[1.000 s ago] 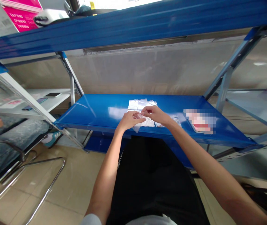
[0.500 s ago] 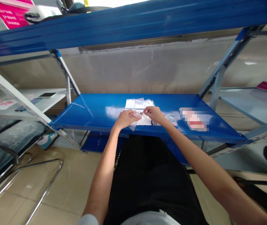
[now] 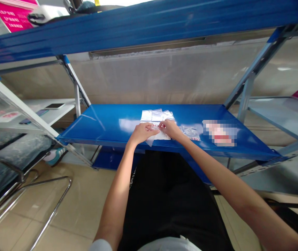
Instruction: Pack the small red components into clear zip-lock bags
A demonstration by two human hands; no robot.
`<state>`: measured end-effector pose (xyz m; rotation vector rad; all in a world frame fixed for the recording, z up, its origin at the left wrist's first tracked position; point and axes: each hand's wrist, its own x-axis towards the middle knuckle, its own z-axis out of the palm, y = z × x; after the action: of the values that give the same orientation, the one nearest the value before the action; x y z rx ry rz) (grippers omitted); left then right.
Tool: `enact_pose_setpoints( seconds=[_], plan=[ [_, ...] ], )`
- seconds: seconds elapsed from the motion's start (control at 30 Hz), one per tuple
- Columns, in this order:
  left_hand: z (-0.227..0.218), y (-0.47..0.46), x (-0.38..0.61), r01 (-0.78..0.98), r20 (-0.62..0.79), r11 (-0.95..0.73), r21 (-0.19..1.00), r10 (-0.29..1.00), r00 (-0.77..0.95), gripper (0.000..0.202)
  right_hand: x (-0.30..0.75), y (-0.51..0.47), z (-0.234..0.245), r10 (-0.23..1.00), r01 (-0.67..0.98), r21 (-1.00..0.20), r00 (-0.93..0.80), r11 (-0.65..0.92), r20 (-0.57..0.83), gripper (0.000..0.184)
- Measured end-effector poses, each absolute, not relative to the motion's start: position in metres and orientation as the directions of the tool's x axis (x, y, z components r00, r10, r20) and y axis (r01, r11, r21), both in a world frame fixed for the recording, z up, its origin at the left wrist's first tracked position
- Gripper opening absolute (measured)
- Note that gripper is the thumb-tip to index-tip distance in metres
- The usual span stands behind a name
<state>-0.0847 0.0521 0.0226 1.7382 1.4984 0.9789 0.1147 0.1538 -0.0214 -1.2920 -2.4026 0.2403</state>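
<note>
My left hand is closed on a small clear plastic bag, whose corner hangs out below the fingers near the shelf's front edge. Right beside it, my right hand pinches at something small and dark reddish by the bag's upper part, too small to name. White material lies under both hands. Several flat clear zip bags overlap just behind them. To the right of my right wrist rests another clear bag with small reddish and white bits in it.
A blurred-out flat object lies at the right of the blue shelf. A higher blue shelf beam crosses above. At the left, phones lie on a white shelf, and a seated person's leg and shoe show.
The view has shifted slightly, so everything sits a little further right. My hands stay close together at the bag, with the right fingers moved slightly toward the left ones.
</note>
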Motion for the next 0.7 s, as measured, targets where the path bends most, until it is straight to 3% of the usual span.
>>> enact_pose_setpoints(
  seconds=[0.17, 0.43, 0.7],
  plan=[
    [0.025, 0.05, -0.085, 0.54, 0.163, -0.187, 0.821, 0.982, 0.092, 0.049, 0.114, 0.152, -0.016, 0.828, 0.739, -0.375, -0.482, 0.56, 0.286, 0.019],
    [0.026, 0.049, -0.085, 0.574, 0.181, -0.208, 0.792, 0.978, 0.105, 0.047, 0.125, 0.135, 0.016, 0.814, 0.439, -0.71, -0.472, 0.55, 0.338, 0.019],
    [0.029, 0.051, -0.083, 0.538, 0.187, -0.241, 0.808, 0.97, 0.154, 0.053, 0.117, 0.115, 0.045, 0.748, 0.37, -0.721, -0.589, 0.586, 0.306, 0.025]
  ],
)
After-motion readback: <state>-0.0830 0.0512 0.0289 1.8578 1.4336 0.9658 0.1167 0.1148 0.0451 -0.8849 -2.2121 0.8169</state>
